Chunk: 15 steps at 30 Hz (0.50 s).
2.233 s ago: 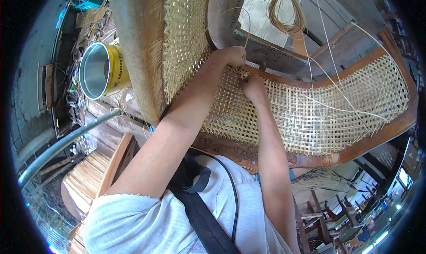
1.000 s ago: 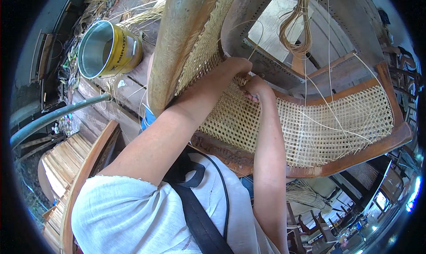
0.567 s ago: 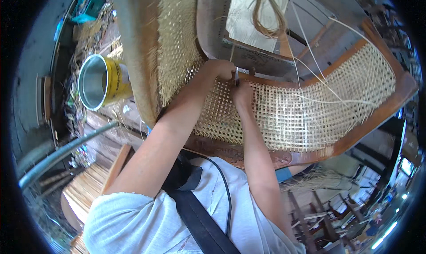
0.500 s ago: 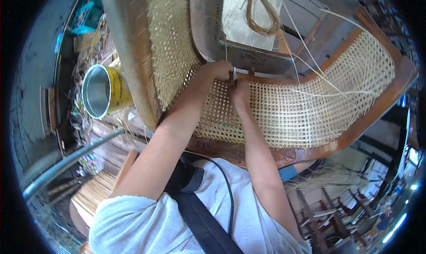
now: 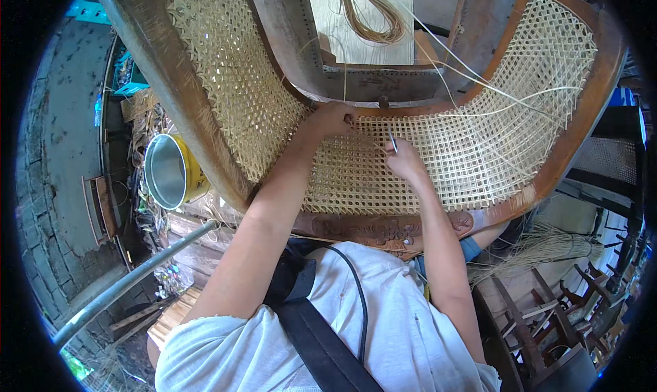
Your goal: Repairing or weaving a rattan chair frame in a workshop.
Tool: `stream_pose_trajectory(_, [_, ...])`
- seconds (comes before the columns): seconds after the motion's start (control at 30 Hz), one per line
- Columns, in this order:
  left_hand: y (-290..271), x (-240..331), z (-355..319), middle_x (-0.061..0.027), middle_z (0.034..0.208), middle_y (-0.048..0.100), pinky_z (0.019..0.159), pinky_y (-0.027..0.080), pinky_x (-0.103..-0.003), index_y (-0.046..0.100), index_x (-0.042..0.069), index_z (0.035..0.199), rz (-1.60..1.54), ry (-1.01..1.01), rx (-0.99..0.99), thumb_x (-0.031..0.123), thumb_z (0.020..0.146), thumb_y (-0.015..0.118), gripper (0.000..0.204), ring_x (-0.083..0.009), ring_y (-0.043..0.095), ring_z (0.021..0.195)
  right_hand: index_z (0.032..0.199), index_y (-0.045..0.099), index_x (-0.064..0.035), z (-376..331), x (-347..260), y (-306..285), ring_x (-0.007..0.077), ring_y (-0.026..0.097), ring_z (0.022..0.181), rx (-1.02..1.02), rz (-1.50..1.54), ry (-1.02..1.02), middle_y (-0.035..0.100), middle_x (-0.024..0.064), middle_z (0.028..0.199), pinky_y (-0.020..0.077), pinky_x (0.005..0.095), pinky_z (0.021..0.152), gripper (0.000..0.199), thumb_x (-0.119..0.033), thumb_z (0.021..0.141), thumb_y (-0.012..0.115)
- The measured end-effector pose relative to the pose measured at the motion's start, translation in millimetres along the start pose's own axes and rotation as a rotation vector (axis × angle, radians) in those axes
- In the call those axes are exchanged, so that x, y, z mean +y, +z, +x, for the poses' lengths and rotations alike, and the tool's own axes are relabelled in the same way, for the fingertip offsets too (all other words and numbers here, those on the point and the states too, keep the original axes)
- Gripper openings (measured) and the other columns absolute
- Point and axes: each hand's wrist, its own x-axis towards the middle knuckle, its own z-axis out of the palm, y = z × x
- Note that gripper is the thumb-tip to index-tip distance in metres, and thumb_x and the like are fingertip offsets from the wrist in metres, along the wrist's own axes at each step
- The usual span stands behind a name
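A curved wooden chair frame (image 5: 554,152) holds a panel of woven cane (image 5: 472,146) in front of me. My left hand (image 5: 332,120) is closed at the panel's far edge, against the inner wooden rail; what its fingertips pinch is hidden. A thin cane strand (image 5: 345,81) rises beside those fingers. My right hand (image 5: 408,161), a little to the right over the weave, grips a thin pointed metal tool (image 5: 392,140) whose tip points away from me. Long loose cane strands (image 5: 503,94) trail across the right part of the panel.
A looped bundle of cane (image 5: 373,19) hangs over a pale board (image 5: 325,12) at the top. At left are a yellow bucket (image 5: 195,176) and a metal pipe (image 5: 137,279). Loose cane strands (image 5: 547,248) and wooden chair parts (image 5: 527,323) lie at lower right.
My right hand has drawn away from my left, to the right and toward me, with the metal tool in it. My left hand stays at the rail. The whole view has shifted.
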Motion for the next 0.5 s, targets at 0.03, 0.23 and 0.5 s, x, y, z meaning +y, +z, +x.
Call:
stream_pose_trajectory(0.03, [-5.9,2.2,-0.2,-0.0144,0.092,0.069,0.078,0.052,-0.039,0.069,0.006,0.094,0.018,-0.042,-0.062,0.010,0.077,0.063,0.018,-0.0296,0.066,0.087,0.119,0.059,0.0003,-5.0,-3.4,-6.2,0.0288,0.064,0.103,-0.027,0.059,0.060,0.064,0.0200,0.114,0.0490,0.0379,0.092,0.038,0.000,0.083,0.053])
stream_pose_trajectory(0.23, [16.0,-10.6,11.9,-0.0155,0.089,0.067,0.079,0.052,-0.041,0.069,0.008,0.100,0.189,-0.111,0.366,0.014,0.081,0.066,0.021,-0.0312,0.066,0.087,0.115,0.060,0.0018,0.4,21.8,-8.8,0.0230,0.066,0.083,-0.010,0.088,0.065,0.067,0.0190,0.098,0.0516,0.0348,0.073,0.032,0.000,0.084,0.052])
stream_pose_trajectory(0.5, [20.6,-6.6,10.6,-0.0171,0.090,0.065,0.079,0.051,-0.044,0.059,0.007,0.103,-0.211,-0.302,0.549,0.004,0.076,0.066,0.028,-0.0368,0.064,0.089,0.119,0.058,-0.0022,1.4,31.6,-6.1,0.0250,0.066,0.091,-0.001,0.100,-0.032,0.066,0.0189,0.106,0.0502,0.0367,0.084,0.035,-0.002,0.085,0.051])
